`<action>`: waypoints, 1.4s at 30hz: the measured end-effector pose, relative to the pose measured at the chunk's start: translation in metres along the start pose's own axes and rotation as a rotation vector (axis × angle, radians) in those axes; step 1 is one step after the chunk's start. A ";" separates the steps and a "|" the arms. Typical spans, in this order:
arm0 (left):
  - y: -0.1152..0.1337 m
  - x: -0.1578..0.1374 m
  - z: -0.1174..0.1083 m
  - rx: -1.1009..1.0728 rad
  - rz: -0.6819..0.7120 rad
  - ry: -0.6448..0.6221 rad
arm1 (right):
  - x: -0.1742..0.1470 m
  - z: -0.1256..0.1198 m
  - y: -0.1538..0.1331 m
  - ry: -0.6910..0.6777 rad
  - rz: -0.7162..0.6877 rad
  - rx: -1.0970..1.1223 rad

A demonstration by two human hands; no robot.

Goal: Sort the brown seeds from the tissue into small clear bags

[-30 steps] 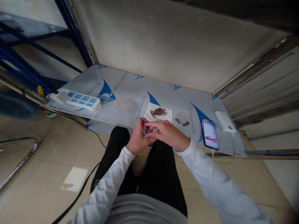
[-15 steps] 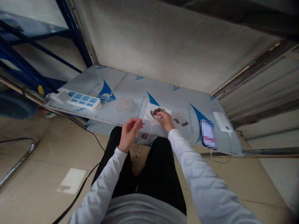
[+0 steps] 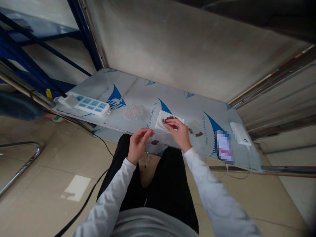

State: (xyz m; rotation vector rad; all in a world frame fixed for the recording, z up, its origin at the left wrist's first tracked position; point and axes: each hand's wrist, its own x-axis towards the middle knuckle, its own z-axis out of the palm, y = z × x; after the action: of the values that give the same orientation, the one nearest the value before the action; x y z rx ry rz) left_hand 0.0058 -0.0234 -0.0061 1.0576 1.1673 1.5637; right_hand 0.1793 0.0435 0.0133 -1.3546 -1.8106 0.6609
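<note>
My left hand (image 3: 138, 144) pinches the edge of a clear zip bag (image 3: 163, 139) over the table's front edge. Several dark brown pieces (image 3: 154, 142) lie inside the bag. My right hand (image 3: 180, 134) is over a white paper sheet (image 3: 160, 116), its thumb and fingers drawn together at a pile of small brown pieces (image 3: 169, 118). What those fingertips hold, if anything, is too small to make out. Just right of this hand, more brown pieces (image 3: 198, 134) lie in or on clear plastic.
On the film-covered metal table (image 3: 138, 90), a white power strip (image 3: 92, 104) lies left, near a clear bag with pinkish strips (image 3: 134, 112). A phone (image 3: 224, 148) and a white cabled device (image 3: 240, 134) lie right. A black cable (image 3: 81, 210) crosses the floor.
The camera view has shifted slightly, moving the table a little to the right in the picture. My right hand remains at the brown pile, with its fingers drawn closer together. My left hand stays at the bag.
</note>
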 end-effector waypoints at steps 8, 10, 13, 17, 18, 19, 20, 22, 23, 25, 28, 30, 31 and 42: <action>0.006 -0.005 0.012 0.070 0.098 -0.030 | -0.017 -0.043 -0.069 -0.256 -0.319 -0.042; 0.008 -0.007 0.015 0.060 0.098 -0.042 | -0.016 -0.050 -0.066 -0.280 -0.348 -0.076; 0.009 -0.008 0.018 0.066 0.110 -0.051 | -0.015 -0.057 -0.062 -0.245 -0.354 -0.092; 0.012 -0.009 0.025 0.074 0.126 -0.057 | -0.013 -0.064 -0.060 -0.312 -0.395 -0.155; 0.012 -0.009 0.027 0.063 0.122 -0.054 | -0.013 -0.065 -0.059 -0.337 -0.412 -0.172; 0.012 -0.008 0.030 0.048 0.116 -0.043 | -0.014 -0.066 -0.058 -0.353 -0.424 -0.181; 0.012 -0.007 0.033 0.032 0.111 -0.028 | -0.014 -0.067 -0.056 -0.353 -0.428 -0.179; 0.009 -0.004 0.039 -0.003 0.103 0.010 | -0.015 -0.067 -0.050 -0.293 -0.398 -0.142; 0.008 -0.003 0.042 -0.019 0.100 0.024 | -0.016 -0.066 -0.045 -0.246 -0.357 -0.104; 0.004 0.000 0.048 -0.050 0.092 0.034 | -0.017 -0.062 -0.033 -0.164 -0.214 0.033; -0.001 0.000 0.053 -0.077 0.059 0.020 | -0.020 -0.054 -0.015 -0.130 0.110 0.332; -0.002 -0.001 0.054 -0.077 0.022 -0.014 | -0.023 -0.050 -0.008 -0.093 0.258 0.477; -0.003 -0.002 0.054 -0.075 0.004 -0.036 | -0.025 -0.049 -0.006 -0.066 0.289 0.514; 0.008 -0.007 0.055 0.077 0.058 -0.065 | -0.043 -0.030 -0.014 0.019 0.283 0.611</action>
State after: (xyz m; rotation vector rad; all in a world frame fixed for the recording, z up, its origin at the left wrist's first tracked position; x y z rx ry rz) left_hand 0.0589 -0.0196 0.0115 1.1936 1.1697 1.5271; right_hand 0.2018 -0.0032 0.0296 -1.1838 -1.2507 1.2270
